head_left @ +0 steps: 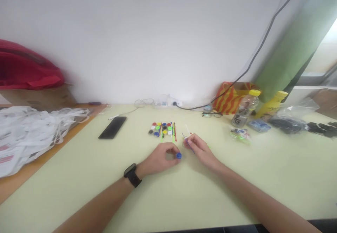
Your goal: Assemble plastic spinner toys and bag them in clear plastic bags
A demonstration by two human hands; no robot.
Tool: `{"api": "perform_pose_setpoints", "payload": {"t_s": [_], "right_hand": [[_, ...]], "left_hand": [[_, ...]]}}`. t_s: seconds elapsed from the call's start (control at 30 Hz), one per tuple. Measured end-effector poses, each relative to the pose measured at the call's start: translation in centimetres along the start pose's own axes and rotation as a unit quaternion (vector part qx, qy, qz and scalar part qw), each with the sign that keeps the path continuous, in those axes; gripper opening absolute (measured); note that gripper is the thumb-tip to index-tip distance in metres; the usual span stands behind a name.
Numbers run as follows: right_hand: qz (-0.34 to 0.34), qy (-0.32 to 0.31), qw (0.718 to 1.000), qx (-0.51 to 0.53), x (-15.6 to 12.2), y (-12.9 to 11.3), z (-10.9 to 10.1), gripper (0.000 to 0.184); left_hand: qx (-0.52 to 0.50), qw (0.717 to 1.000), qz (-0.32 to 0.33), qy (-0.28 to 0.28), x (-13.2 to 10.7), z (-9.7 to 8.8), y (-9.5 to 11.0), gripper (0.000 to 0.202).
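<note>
Between the thumb and fingers of my left hand (pixel 162 157) is a small round blue plastic piece (pixel 178 155). My right hand (pixel 200 148) pinches a thin purple stick (pixel 185 137), which slants up past the fingertips. The two hands are close together but apart. Just beyond them lies a group of small round discs (pixel 157 128) in red, yellow, green, blue, white and black. Beside the discs lie several thin coloured sticks (pixel 175 133). A pale stick and a bit of orange show just behind my right fingers, partly hidden.
A black phone (pixel 112 127) lies to the left, and white bags (pixel 23 131) are heaped farther left. Glasses (pixel 212 114), a clear bottle (pixel 244 110), a small bag of coloured pieces (pixel 240 135) and a blue packet (pixel 259 125) are at the right. A power strip (pixel 167 103) sits against the wall.
</note>
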State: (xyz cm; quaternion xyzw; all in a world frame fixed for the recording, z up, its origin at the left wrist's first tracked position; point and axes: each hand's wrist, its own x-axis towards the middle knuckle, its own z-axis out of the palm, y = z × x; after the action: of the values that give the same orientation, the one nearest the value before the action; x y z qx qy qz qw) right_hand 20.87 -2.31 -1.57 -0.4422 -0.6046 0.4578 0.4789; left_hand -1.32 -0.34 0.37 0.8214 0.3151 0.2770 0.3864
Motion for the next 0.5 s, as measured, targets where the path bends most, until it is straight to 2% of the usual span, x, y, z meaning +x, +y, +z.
{"api": "perform_pose_setpoints", "payload": {"t_s": [0.1, 0.3, 0.43, 0.5], "right_hand": [[-0.028, 0.015, 0.998, -0.047, 0.2, 0.0, -0.6, 0.041], [-0.008, -0.016, 1.000, 0.007, 0.1, -0.7, -1.2, 0.040], [0.036, -0.012, 0.998, 0.055, -0.1, -1.6, -1.5, 0.038], [0.048, -0.029, 0.994, 0.093, -0.4, -2.2, -1.4, 0.035]], "left_hand": [[-0.062, 0.997, -0.041, 0.003, 0.0, 0.0, 0.0, 0.023], [-0.231, 0.966, -0.114, -0.013, 0.2, 0.2, -0.2, 0.042], [-0.232, 0.965, -0.123, -0.005, 0.3, 0.4, -0.6, 0.041], [-0.228, 0.967, -0.118, 0.002, 0.4, 0.5, -0.7, 0.041]]}}
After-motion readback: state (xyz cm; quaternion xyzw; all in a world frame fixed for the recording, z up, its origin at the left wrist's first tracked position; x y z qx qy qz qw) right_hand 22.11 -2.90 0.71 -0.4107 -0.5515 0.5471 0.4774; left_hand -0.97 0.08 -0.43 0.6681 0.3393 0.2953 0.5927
